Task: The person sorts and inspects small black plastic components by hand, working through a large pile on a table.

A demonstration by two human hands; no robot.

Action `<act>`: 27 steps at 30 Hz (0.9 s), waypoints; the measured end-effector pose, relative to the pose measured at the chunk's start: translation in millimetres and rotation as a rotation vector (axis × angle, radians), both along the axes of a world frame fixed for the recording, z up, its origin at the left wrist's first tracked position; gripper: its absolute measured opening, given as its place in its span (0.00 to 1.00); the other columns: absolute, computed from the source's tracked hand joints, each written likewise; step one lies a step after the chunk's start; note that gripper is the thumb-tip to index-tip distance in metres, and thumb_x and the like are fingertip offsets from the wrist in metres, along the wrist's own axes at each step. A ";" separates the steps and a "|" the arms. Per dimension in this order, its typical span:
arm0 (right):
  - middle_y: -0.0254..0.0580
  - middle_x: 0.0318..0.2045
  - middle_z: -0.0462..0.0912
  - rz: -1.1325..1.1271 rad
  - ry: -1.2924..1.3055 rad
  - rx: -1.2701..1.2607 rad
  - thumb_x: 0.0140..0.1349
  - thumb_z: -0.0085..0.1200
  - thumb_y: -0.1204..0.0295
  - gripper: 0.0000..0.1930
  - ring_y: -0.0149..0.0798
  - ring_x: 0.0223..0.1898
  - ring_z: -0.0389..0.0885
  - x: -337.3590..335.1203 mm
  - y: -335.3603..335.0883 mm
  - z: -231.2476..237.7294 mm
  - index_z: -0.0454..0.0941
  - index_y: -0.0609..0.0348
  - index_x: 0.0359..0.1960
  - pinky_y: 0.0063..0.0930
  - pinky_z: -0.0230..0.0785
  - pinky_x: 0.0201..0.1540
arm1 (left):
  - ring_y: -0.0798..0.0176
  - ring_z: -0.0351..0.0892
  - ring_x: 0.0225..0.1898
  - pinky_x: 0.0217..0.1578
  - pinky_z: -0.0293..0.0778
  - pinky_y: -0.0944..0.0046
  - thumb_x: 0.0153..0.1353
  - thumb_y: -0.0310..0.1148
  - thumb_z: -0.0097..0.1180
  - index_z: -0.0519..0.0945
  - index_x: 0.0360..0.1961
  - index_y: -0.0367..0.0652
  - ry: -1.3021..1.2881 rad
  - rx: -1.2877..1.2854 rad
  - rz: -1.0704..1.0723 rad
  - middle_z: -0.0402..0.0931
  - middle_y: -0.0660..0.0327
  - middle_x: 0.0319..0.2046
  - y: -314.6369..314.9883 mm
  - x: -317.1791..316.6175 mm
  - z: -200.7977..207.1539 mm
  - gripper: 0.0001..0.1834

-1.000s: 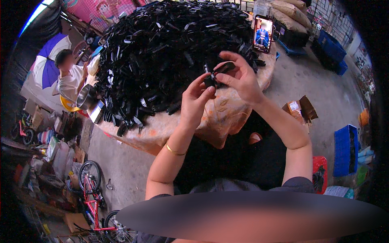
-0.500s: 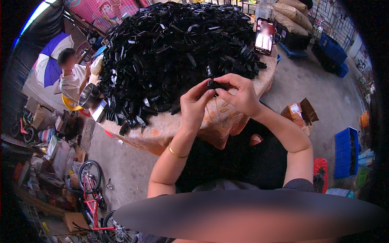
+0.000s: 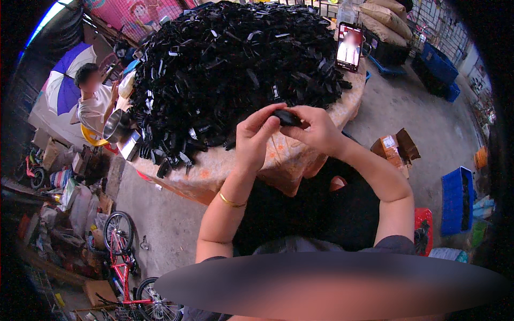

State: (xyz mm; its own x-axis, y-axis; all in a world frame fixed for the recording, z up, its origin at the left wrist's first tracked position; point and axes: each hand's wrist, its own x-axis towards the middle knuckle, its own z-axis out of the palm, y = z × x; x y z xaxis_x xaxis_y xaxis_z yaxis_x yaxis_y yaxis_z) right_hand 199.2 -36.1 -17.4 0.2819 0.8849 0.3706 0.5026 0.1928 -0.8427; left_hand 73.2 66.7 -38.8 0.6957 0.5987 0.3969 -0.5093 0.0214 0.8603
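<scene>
And the hands come together! A second ago they hold two dark bits apart; now the left hand [image 3: 253, 136] and the right hand [image 3: 318, 128] meet on one dark piece [image 3: 289, 118], just past twelve o'clock from centre, above the near edge of the bench [image 3: 206, 174]. Each grip is clasping it by the fingertips, left at its nine o'clock end, right at three, so both hands look tied up on the same piece. Behind it, at twelve, rises the big black pile [image 3: 230, 75].

Round to the containers: a metal bowl [image 3: 111, 125] tilts between nine and ten, its contents too dim to call. At three sits a cardboard box [image 3: 392, 152], flaps spread, inside unclear. A shade lower, the blue crate [image 3: 451, 206] shows something dark within, stock or shadow, no telling. And at four, the red basin [image 3: 427, 215] holds something dark.
</scene>
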 end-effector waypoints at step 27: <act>0.41 0.29 0.75 -0.194 -1.161 -0.051 0.46 0.49 0.74 0.06 0.42 0.37 0.72 68.5 65.3 -12.7 0.76 0.59 0.25 0.34 0.70 0.39 | 0.61 0.79 0.35 0.38 0.73 0.66 0.45 0.23 0.62 0.63 0.53 0.40 0.206 0.455 0.376 0.79 0.54 0.34 -30.2 -0.4 -11.5 0.32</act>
